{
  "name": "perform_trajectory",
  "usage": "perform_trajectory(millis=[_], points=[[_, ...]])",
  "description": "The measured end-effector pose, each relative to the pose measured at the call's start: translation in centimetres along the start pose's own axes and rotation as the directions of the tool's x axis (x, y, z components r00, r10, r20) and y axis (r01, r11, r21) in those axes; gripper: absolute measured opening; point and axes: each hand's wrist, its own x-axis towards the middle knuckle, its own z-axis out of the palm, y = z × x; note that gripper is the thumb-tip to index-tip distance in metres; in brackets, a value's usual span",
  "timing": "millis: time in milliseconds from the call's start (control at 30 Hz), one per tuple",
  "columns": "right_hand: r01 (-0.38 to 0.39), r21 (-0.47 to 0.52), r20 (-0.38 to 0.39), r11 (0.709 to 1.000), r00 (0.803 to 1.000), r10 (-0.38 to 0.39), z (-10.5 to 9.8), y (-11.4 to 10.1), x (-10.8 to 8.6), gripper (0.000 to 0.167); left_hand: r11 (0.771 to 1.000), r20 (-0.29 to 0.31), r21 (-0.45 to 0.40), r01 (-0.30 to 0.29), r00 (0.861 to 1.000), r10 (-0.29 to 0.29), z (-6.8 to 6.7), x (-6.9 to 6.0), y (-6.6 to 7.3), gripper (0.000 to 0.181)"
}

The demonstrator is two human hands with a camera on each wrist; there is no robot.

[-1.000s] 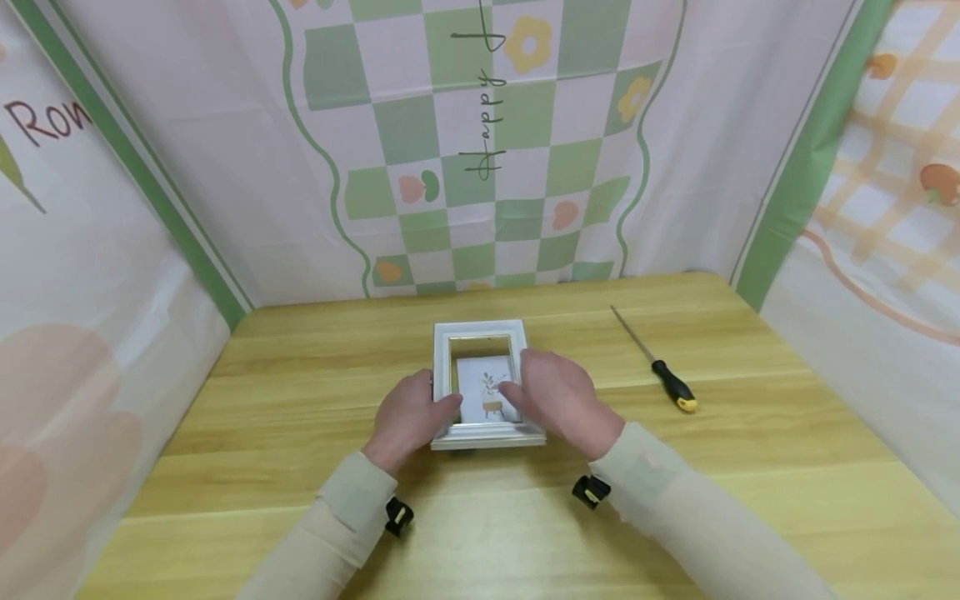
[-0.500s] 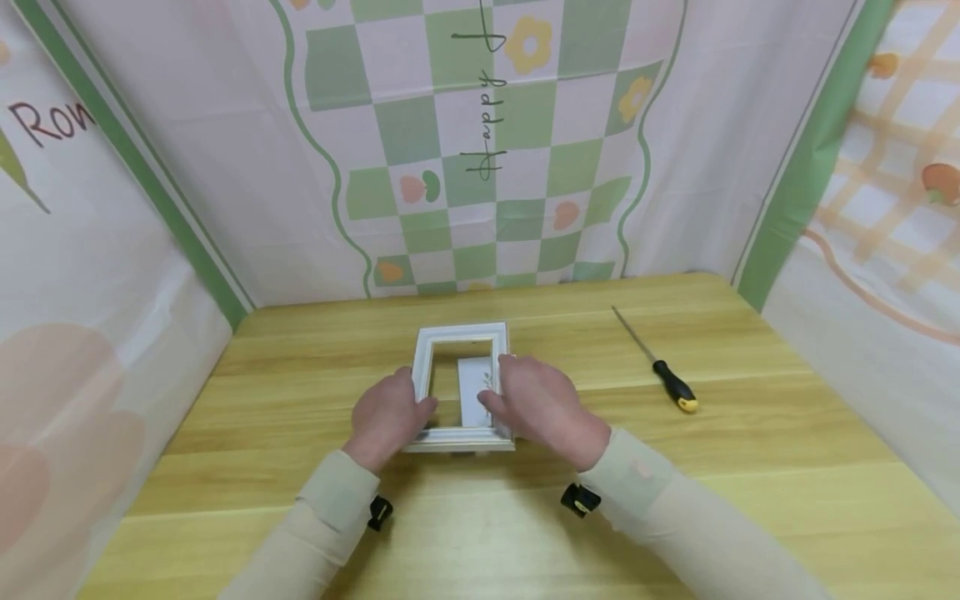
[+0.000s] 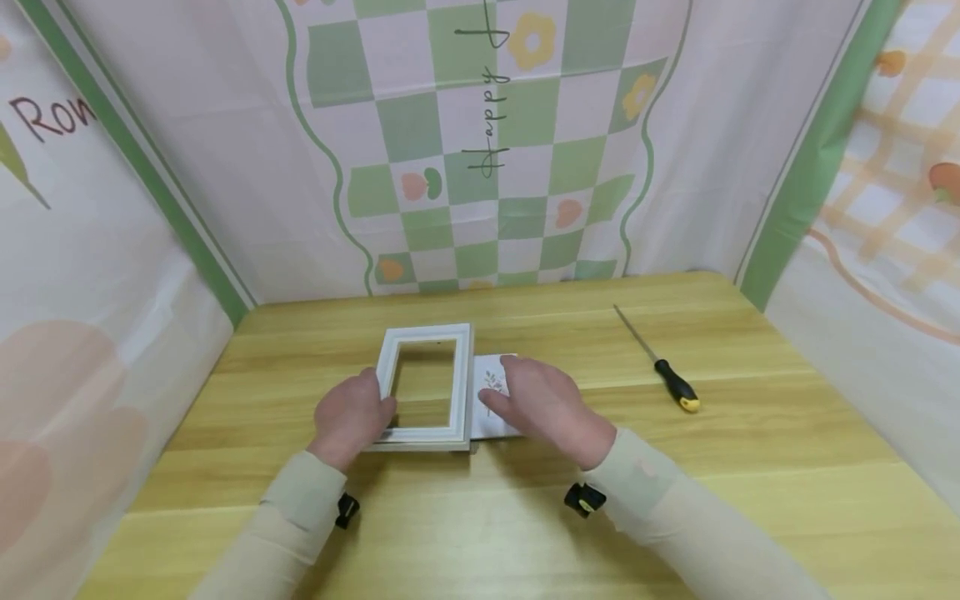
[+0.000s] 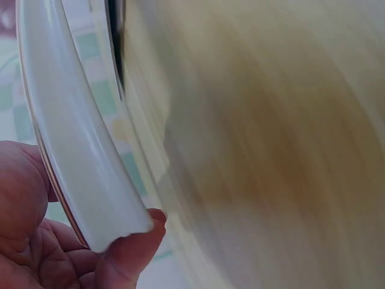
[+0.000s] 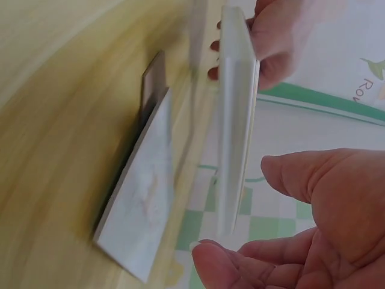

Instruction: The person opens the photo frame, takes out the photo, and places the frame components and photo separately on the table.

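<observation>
A white picture frame (image 3: pixel 462 379), with its middle open and the table showing through, is held above the table by my left hand (image 3: pixel 348 417). The thumb lies on the frame's left side in the head view; in the left wrist view the fingers wrap round its edge. My right hand (image 3: pixel 547 408) is off the frame, thumb and fingers apart, holding nothing. Below it lies a white panel (image 5: pixel 141 198) with a printed plant picture, partly hidden by the hand in the head view. In the right wrist view the panel sits tilted, with a brown piece (image 5: pixel 153 81) sticking out under it.
A screwdriver (image 3: pixel 677 385) with a black and yellow handle lies on the right of the wooden table (image 3: pixel 450 517). Patterned cloth (image 3: pixel 480 200) hangs behind the table and at both sides.
The frame has moved left with my left hand, uncovering the panel beneath. My right hand, earlier on the frame's right side, has let go and stays over the panel.
</observation>
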Motion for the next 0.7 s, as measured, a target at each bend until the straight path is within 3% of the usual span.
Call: perform_trajectory(millis=[300,700], points=[[-0.033,-0.006,0.024,0.999,0.999,0.034,0.3,1.4,0.3,0.068,0.999,0.014,0.007,0.046,0.999,-0.047,-1.2,0.2,-3.7,0.024],[-0.041,-0.013,0.040,0.999,0.998,0.041,0.6,2.0,0.6,0.067,0.994,0.034,0.003,0.107,0.994,-0.107,-2.2,-0.2,-6.8,0.024]])
